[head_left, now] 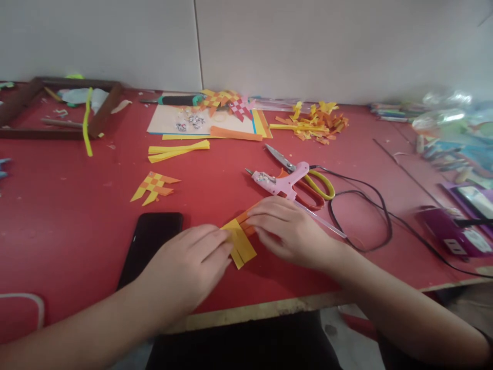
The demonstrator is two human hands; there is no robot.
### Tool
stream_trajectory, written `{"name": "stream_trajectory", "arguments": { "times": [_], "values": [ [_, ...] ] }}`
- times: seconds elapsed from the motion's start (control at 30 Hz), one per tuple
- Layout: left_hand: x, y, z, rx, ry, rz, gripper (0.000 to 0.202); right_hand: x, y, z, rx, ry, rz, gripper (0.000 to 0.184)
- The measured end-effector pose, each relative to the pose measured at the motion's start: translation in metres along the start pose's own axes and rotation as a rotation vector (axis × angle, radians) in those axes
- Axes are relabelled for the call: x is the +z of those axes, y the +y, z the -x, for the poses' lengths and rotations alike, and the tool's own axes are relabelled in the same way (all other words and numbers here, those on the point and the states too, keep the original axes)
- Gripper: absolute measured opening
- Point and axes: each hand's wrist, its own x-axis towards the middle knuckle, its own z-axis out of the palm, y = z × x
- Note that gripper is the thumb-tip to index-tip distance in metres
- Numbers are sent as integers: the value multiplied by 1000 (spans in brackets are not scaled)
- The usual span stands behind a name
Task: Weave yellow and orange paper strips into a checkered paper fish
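Yellow paper strips (242, 247) cross orange paper strips (245, 220) in a small piece near the table's front edge. My left hand (202, 257) pinches the left side of the yellow strips, its fingertips partly hidden. On the other side my right hand (287, 228) has its fingers closed on the orange strips. A finished-looking woven paper fish (156, 187) in yellow and orange lies to the left. Just beyond my right hand rest a pink glue gun (283, 182) and scissors (319, 190) with red and yellow handles.
A black phone (154, 239) lies beside my left hand. Loose yellow strips (177, 150), paper sheets (200, 123) and a heap of paper scraps (319, 123) are farther back. A cord (385, 210) loops right toward a purple power strip (454, 231). A brown frame (50, 133) stands back left.
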Motion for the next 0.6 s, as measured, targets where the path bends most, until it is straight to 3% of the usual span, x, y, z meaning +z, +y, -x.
{"name": "stream_trajectory", "arguments": {
  "times": [0.17,0.27,0.5,0.6],
  "values": [
    [6,11,10,-14,-25,-50,38,10,3,2,-62,-31,-28,21],
    [9,11,11,-9,-59,-59,45,11,3,4,2,-40,-63,19],
    [15,14,13,13,-16,-87,54,6,4,8,227,20,-44,17],
    [13,14,12,-6,-30,-56,55,4,5,8,231,40,-16,22]
  ]
}}
